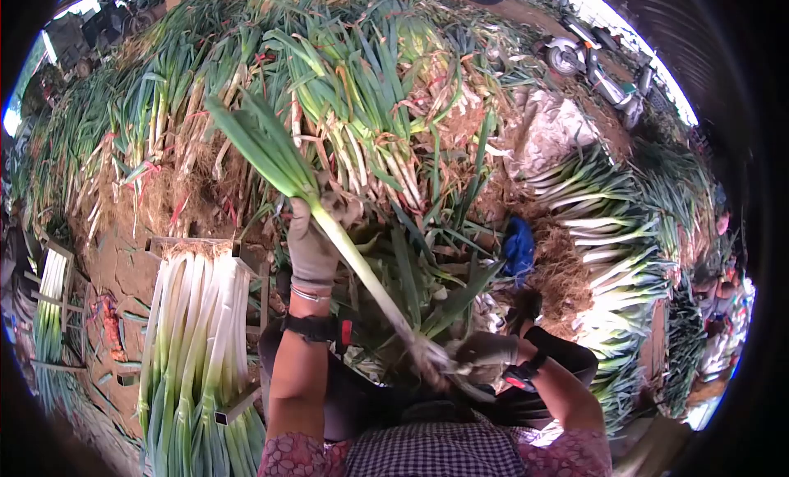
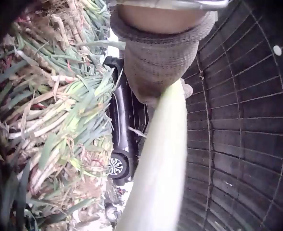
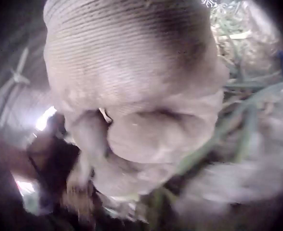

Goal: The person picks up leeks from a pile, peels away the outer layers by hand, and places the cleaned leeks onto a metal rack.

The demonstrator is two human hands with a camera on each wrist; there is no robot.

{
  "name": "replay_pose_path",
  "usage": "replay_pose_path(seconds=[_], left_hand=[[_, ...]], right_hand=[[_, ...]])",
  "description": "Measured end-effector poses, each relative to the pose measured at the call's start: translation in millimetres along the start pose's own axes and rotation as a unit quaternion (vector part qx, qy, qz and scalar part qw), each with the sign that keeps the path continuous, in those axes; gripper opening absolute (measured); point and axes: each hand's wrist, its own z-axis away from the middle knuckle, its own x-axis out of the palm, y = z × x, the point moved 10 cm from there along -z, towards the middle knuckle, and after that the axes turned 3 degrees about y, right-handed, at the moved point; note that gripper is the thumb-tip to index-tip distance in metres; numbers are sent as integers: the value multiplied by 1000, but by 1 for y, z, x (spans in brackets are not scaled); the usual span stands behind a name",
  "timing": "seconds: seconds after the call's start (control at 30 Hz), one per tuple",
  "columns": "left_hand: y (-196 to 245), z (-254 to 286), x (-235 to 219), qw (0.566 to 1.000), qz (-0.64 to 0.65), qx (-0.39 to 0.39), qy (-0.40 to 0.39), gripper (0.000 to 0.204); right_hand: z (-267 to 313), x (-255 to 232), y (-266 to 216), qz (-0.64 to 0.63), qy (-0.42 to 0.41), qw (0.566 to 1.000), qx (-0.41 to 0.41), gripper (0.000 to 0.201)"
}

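A long leek (image 1: 362, 259) slants across the middle of the head view, green leaves at upper left and shaggy root end at lower right. My gloved left hand (image 1: 311, 247) grips it just below the leaves; in the left wrist view its white shaft (image 2: 163, 159) runs down from the glove (image 2: 156, 62). At the root end is my gloved right hand (image 1: 486, 348), fingers curled in against the leek beside loose pale skin. The right wrist view has those curled, gloved fingers (image 3: 146, 137) close up, with blurred roots (image 3: 78, 195) below them.
Cleaned leeks (image 1: 193, 313) lie in a metal-framed rack on the left. A big heap of untrimmed leeks (image 1: 345, 91) spreads across the front. More leeks (image 1: 604, 255) are stacked at right, beside a blue bag (image 1: 518, 247). Stripped leaves (image 1: 403, 271) lie before the legs.
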Motion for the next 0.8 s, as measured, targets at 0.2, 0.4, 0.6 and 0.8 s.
replay_pose_path(seconds=[0.2, 0.4, 0.6, 0.8], left_hand=[[-14, 5, 1, 999, -46, 2, 14, 50], [-44, 10, 2, 994, -96, -44, 34, 56], [-30, 5, 8, 997, -65, -43, 4, 55], [-46, 12, -21, 987, -110, -71, 94, 38]], right_hand=[[30, -95, -112, 64, 415, 883, -212, 33], [29, -111, -262, 75, 624, 668, -398, 24], [-7, -139, -138, -7, 606, 757, -244, 22], [33, -108, -233, 57, 628, 683, -369, 23]])
